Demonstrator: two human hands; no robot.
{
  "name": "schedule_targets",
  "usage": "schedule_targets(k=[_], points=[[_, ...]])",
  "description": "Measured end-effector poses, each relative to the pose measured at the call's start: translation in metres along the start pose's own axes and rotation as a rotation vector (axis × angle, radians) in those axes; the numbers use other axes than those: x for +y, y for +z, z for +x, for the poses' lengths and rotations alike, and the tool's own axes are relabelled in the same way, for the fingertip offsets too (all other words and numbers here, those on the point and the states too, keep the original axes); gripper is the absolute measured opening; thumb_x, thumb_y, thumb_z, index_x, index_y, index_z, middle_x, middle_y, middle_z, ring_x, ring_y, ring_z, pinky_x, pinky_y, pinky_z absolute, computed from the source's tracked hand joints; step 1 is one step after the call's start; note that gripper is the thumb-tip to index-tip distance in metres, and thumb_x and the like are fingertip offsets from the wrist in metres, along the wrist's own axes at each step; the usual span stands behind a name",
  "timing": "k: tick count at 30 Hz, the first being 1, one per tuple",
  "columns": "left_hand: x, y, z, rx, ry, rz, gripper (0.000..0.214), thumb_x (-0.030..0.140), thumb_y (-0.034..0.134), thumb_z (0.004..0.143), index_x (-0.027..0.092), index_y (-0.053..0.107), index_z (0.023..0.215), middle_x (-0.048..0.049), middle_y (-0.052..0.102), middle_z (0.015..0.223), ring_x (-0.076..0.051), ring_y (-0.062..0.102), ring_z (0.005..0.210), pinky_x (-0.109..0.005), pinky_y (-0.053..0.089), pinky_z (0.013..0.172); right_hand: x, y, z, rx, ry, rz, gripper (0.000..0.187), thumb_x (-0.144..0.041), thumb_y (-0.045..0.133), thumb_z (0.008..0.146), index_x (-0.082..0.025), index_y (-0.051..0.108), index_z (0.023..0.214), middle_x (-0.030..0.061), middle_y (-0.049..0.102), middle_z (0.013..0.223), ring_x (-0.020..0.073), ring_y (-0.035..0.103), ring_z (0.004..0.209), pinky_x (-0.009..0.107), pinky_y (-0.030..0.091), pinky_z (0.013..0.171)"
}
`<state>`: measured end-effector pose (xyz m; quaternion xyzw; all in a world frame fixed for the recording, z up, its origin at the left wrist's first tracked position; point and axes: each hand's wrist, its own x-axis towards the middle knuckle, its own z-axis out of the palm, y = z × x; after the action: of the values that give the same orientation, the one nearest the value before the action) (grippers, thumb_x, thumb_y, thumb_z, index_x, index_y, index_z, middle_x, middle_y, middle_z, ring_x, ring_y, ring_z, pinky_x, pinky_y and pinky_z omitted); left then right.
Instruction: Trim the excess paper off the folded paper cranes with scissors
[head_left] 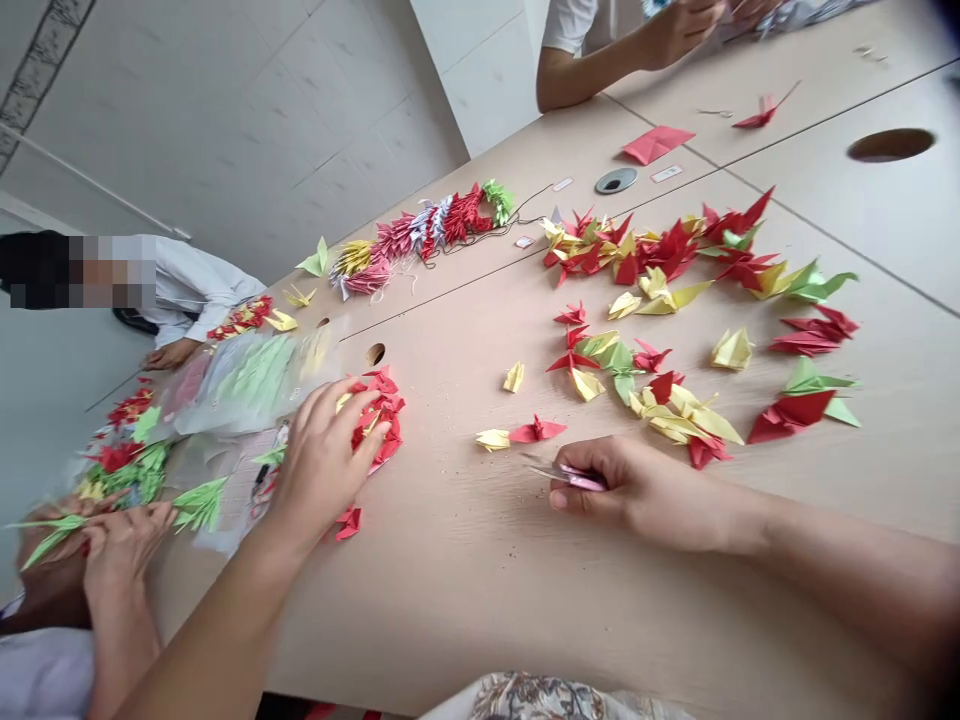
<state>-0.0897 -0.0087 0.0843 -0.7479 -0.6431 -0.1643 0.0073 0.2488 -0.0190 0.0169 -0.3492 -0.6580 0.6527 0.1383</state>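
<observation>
My left hand point(324, 462) lies over a small heap of red folded paper cranes point(384, 415) on the wooden table point(480, 590), fingers spread and pressing on the heap. My right hand point(637, 490) rests on the table to the right, fingers curled round a small pink tool point(574, 476) that pokes out to the left, perhaps scissors or a clip. Just beyond its tip lie a red crane point(535, 431) and a yellow crane point(493, 438).
Red, yellow and green cranes point(675, 300) are scattered across the right half. A strung garland of cranes point(427, 235) lies at the far edge. Clear plastic bags point(247, 380) with green paper sit left. Other people's hands work at the left point(120, 545) and top point(675, 30).
</observation>
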Motion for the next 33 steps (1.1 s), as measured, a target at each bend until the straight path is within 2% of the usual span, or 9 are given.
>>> schedule_targets(k=[3, 6, 8, 12, 16, 21, 25, 29, 33], points=[[0.033, 0.026, 0.011, -0.186, 0.194, -0.020, 0.039, 0.043, 0.063, 0.095, 0.025, 0.066, 0.129, -0.0136, 0.057, 0.151, -0.037, 0.041, 0.151, -0.058, 0.030, 0.125, -0.003, 0.004, -0.001, 0.010, -0.026, -0.065, 0.034, -0.037, 0.061, 0.091, -0.023, 0.041, 0.068, -0.0060, 0.039, 0.063, 0.0115, 0.034, 0.059, 0.028, 0.029, 0.056], [0.061, 0.050, 0.014, -0.468, 0.180, -0.232, 0.061, 0.051, 0.070, 0.091, 0.027, 0.056, 0.145, -0.0145, 0.047, 0.163, -0.037, 0.036, 0.155, -0.056, 0.034, 0.125, -0.003, 0.004, 0.000, 0.037, -0.040, -0.111, 0.036, -0.034, 0.064, 0.094, -0.022, 0.043, 0.068, -0.0074, 0.039, 0.062, 0.0103, 0.034, 0.057, 0.026, 0.030, 0.056], [0.070, 0.062, 0.013, -0.549, 0.166, -0.365, 0.070, 0.051, 0.073, 0.089, 0.026, 0.052, 0.150, -0.0159, 0.041, 0.166, -0.037, 0.035, 0.156, -0.055, 0.034, 0.125, -0.002, 0.004, 0.001, 0.054, -0.043, -0.129, 0.034, -0.035, 0.065, 0.097, -0.020, 0.047, 0.071, -0.0079, 0.042, 0.064, 0.0098, 0.037, 0.056, 0.025, 0.033, 0.056], [0.073, 0.075, 0.006, -0.497, 0.136, -0.439, 0.056, 0.049, 0.072, 0.089, 0.025, 0.063, 0.139, -0.0153, 0.052, 0.158, -0.034, 0.047, 0.149, -0.052, 0.036, 0.124, -0.001, 0.003, 0.001, 0.059, -0.053, -0.160, 0.032, -0.036, 0.066, 0.097, -0.019, 0.053, 0.074, -0.0074, 0.046, 0.066, 0.0097, 0.042, 0.056, 0.025, 0.038, 0.056], [0.069, 0.076, 0.000, -0.401, 0.057, -0.462, 0.033, 0.043, 0.074, 0.089, 0.024, 0.075, 0.116, -0.0135, 0.065, 0.140, -0.034, 0.057, 0.136, -0.051, 0.040, 0.119, 0.000, 0.003, 0.002, 0.064, -0.056, -0.172, 0.034, -0.033, 0.066, 0.095, -0.020, 0.047, 0.070, -0.0077, 0.042, 0.063, 0.0102, 0.038, 0.056, 0.025, 0.032, 0.055], [0.065, 0.076, -0.008, -0.309, -0.042, -0.549, 0.020, 0.034, 0.075, 0.088, 0.025, 0.077, 0.105, -0.0085, 0.074, 0.109, -0.029, 0.067, 0.109, -0.044, 0.050, 0.102, 0.000, 0.003, 0.002, 0.085, -0.047, -0.137, 0.035, -0.033, 0.063, 0.090, -0.023, 0.041, 0.066, -0.0059, 0.041, 0.061, 0.0115, 0.034, 0.057, 0.027, 0.029, 0.055], [0.073, 0.075, -0.015, -0.268, -0.136, -0.683, 0.020, 0.034, 0.076, 0.088, 0.022, 0.072, 0.103, -0.0066, 0.074, 0.104, -0.022, 0.068, 0.091, -0.036, 0.054, 0.087, 0.000, 0.002, 0.003, 0.114, -0.048, -0.078, 0.032, -0.038, 0.060, 0.090, -0.023, 0.043, 0.068, -0.0050, 0.040, 0.062, 0.0122, 0.035, 0.058, 0.028, 0.028, 0.054], [0.092, 0.066, -0.024, -0.260, -0.177, -0.840, 0.021, 0.033, 0.075, 0.089, 0.023, 0.067, 0.105, -0.0055, 0.073, 0.109, -0.020, 0.071, 0.100, -0.031, 0.056, 0.090, -0.001, 0.000, 0.001, 0.184, -0.061, 0.006, 0.036, -0.048, 0.057, 0.093, -0.024, 0.042, 0.071, -0.0055, 0.037, 0.065, 0.0120, 0.033, 0.059, 0.028, 0.027, 0.054], [0.111, 0.056, -0.033, -0.310, -0.212, -1.086, 0.014, 0.024, 0.077, 0.088, 0.023, 0.068, 0.098, -0.0057, 0.072, 0.116, -0.021, 0.070, 0.112, -0.031, 0.056, 0.097, -0.003, 0.001, -0.001, 0.180, -0.062, 0.104, 0.041, -0.059, 0.052, 0.097, -0.023, 0.049, 0.077, -0.0053, 0.042, 0.065, 0.0113, 0.035, 0.056, 0.028, 0.029, 0.052]])
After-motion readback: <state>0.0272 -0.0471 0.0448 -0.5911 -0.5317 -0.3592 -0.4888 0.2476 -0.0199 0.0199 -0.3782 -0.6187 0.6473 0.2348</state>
